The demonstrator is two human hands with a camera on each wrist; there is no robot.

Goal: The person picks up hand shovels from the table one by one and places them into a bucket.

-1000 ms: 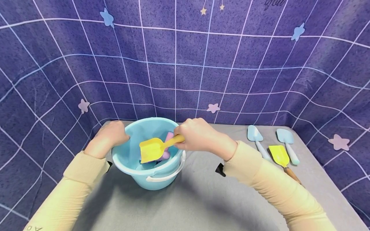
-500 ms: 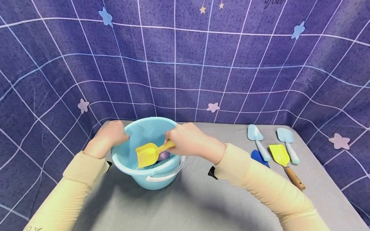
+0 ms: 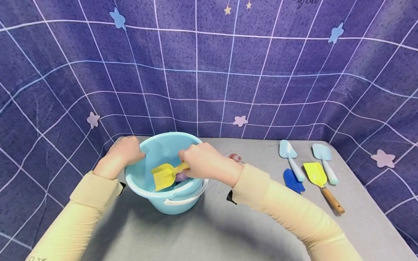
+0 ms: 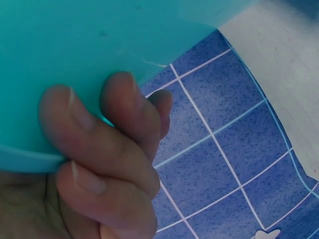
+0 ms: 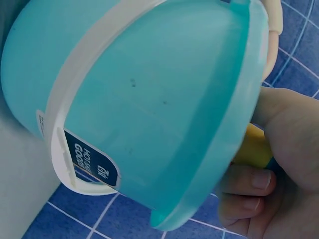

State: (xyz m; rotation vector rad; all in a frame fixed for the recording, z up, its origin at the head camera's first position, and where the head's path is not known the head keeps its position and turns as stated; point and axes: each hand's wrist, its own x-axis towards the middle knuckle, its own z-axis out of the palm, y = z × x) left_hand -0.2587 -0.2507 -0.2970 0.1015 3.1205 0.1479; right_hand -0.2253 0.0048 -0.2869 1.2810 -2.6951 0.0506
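A light blue bucket (image 3: pixel 176 208) stands tilted on the grey cloth, its mouth facing me. My left hand (image 3: pixel 126 150) grips its left rim; in the left wrist view the fingers (image 4: pixel 112 144) curl against the outer wall. My right hand (image 3: pixel 207 162) holds a yellow toy shovel (image 3: pixel 163 177) by the handle, with the blade inside the bucket. In the right wrist view the bucket wall (image 5: pixel 164 99) hides most of the shovel, and the curled fingers (image 5: pixel 246 181) show beside its yellow handle. Something purple (image 3: pixel 181 177) lies in the bucket behind the shovel.
To the right lie two pale blue shovels (image 3: pixel 287 149) (image 3: pixel 322 152), a blue piece (image 3: pixel 292 181) and a yellow shovel with a wooden handle (image 3: pixel 330 199). A small reddish item (image 3: pixel 235 157) sits behind my right wrist. The white bucket handle (image 3: pixel 186 201) hangs in front. Purple curtain (image 3: pixel 209 87) surrounds the table.
My right hand has moved left and slightly down, carrying the yellow shovel further into the bucket. The blue piece and reddish item have come into sight. My left hand stays on the rim.
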